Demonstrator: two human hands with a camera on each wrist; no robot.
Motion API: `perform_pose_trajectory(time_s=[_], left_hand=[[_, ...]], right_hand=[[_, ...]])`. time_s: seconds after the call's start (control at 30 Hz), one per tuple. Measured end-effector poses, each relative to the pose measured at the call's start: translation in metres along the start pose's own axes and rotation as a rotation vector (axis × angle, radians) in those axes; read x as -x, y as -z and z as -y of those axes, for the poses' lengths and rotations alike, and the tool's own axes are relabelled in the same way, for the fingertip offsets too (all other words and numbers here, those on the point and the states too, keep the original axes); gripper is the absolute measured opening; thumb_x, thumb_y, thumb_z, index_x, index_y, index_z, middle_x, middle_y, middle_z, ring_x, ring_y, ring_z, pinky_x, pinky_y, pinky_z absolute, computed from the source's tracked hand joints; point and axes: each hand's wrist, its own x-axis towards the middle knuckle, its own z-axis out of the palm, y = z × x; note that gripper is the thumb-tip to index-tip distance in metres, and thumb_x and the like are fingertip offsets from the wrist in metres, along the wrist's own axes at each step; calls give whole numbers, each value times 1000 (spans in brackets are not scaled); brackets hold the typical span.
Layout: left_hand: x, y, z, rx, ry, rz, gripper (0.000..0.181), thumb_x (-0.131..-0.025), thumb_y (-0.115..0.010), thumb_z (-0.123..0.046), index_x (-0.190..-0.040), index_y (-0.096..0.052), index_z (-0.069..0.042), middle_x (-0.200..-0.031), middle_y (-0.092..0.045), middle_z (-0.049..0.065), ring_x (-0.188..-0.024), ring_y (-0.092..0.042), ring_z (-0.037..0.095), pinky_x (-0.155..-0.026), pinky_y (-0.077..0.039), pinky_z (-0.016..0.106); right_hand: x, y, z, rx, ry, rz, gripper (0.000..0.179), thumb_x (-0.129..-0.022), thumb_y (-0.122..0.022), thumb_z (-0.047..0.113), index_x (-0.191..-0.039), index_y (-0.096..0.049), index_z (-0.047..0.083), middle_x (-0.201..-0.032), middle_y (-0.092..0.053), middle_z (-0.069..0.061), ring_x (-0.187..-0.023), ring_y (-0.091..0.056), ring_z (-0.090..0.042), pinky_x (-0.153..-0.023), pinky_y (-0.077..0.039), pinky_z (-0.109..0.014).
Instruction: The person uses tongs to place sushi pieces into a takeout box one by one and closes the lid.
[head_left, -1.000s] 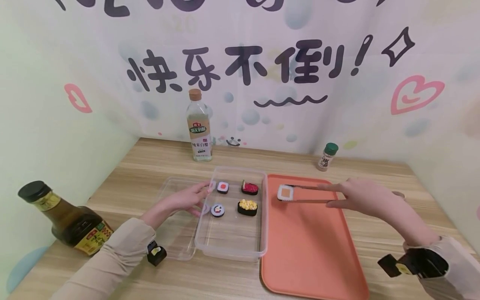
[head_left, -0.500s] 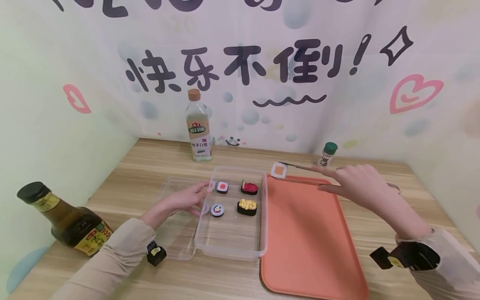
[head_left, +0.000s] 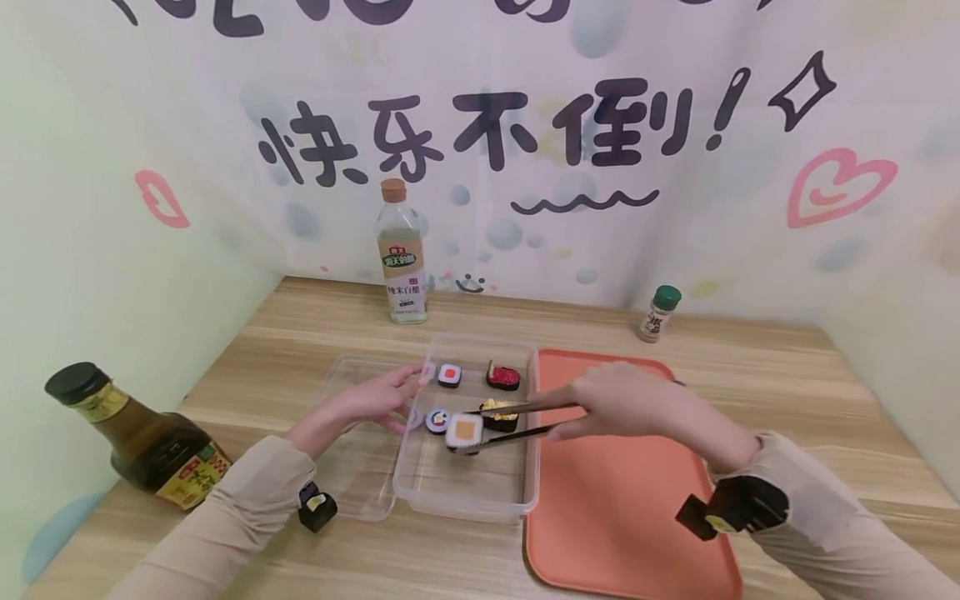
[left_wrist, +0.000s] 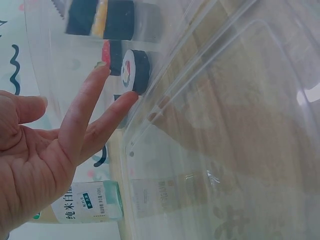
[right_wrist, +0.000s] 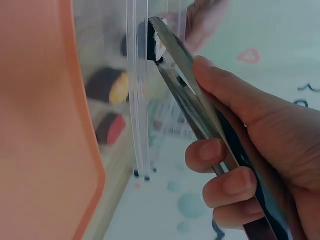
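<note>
1. Step in hand, as judged: placing a white, square-faced sushi piece with an orange centre (head_left: 464, 431) into the clear rectangular plastic container (head_left: 465, 506), mid-frame.
2. Right hand (head_left: 626, 400), right of centre, grips slim metal tongs with toothed tips (right_wrist: 178, 50), thumb on one arm, fingers curled round the other.
3. Piece sits between the tong tips, well apart from the right fingers. In the head view it shows within the container's outline, beside the round white-faced roll (head_left: 437, 420) and yellow-topped dark piece (head_left: 501, 422). Cannot tell whether it touches the floor.
4. Left hand (head_left: 382, 396), left of centre: fingers extended along the container's left wall, grasping nothing; the round roll lies just across that wall.
5. Next move, likely: level the piece, settle it on bare floor toward the lower part of the container, ease the tongs apart without nudging neighbours.
</note>
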Motion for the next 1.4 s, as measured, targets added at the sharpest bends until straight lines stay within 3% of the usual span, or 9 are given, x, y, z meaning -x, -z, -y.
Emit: perform_pose_trajectory(time_s=[0.2,0.3,0.43,0.57,0.67,0.87,1.1,1.3,1.4], left_hand=[[-2,-2,-1,2,-9,-3,52,-102,-27,-24,-146,-9,-6,-143,-21,29,-108,-54,37,-74,-57,34],[-2,-2,-1,3,-14,-2,51,-102,-26,-24,-146,-9,-5,-143,-21,30,-107,-54,37,-74,-57,34],[-3,-2,-2,-13,-28,0,51,-102,-25,-24,-146,-9,-4,-144,-18,31,-110,-52,40,-73,-57,34],[-4,-1,-3,-21,-42,2,50,-102,-25,-23,-146,-10,-3,-144,-17,31,-112,-51,42,-72,-58,34],[-4,-1,-2,-14,-45,5,50,-102,-26,-23,-146,-11,-4,-144,-18,31,-111,-51,42,-72,-58,33],[-2,-2,-3,-3,-22,4,52,-102,-27,-25,-146,-10,-5,-143,-20,30,-108,-53,38,-74,-57,33],[-1,-3,-4,-15,-3,-1,52,-102,-26,-24,-146,-8,-5,-144,-20,30,-109,-53,37,-74,-57,33],[-1,-2,-1,-5,-7,5,53,-102,-27,-25,-146,-8,-5,-143,-20,30,-111,-51,39,-77,-57,36],[0,-1,-1,3,-11,5,51,-102,-26,-24,-146,-9,-4,-143,-19,31,-112,-51,41,-78,-57,38]], right_hand=[[-18,-8,20,-8,-18,115,45,-84,-59,45,-127,-54,32,-96,-71,1,-57,-50,-3,-53,-40,-20],[-24,-12,25,6,-10,143,44,-84,-60,42,-127,-55,31,-91,-70,7,-61,-52,-3,-54,-42,-21],[-29,-17,28,17,3,148,45,-82,-63,42,-126,-55,32,-64,-57,6,-48,-37,-6,-44,-30,-20],[-27,-19,26,2,-10,122,47,-80,-65,43,-124,-57,30,-81,-65,3,-54,-44,-5,-49,-36,-20],[-22,-17,20,-20,-20,92,49,-79,-65,46,-124,-58,28,-93,-68,5,-65,-53,-5,-57,-43,-23],[-4,-12,0,-94,-23,-3,49,-80,-62,50,-126,-54,34,-48,-37,10,-47,-27,-5,-44,-23,-18],[26,-12,-30,-69,-90,-158,61,-75,-60,62,-127,-54,31,-50,-31,14,-46,-26,1,-43,-18,-15],[57,-19,-66,-174,-159,-234,54,-81,-61,48,-129,-53,24,-55,-34,12,-49,-28,0,-44,-25,-16],[71,-26,-83,-125,-236,-315,52,-83,-61,45,-125,-55,16,-59,-39,11,-50,-31,0,-45,-28,-17]])
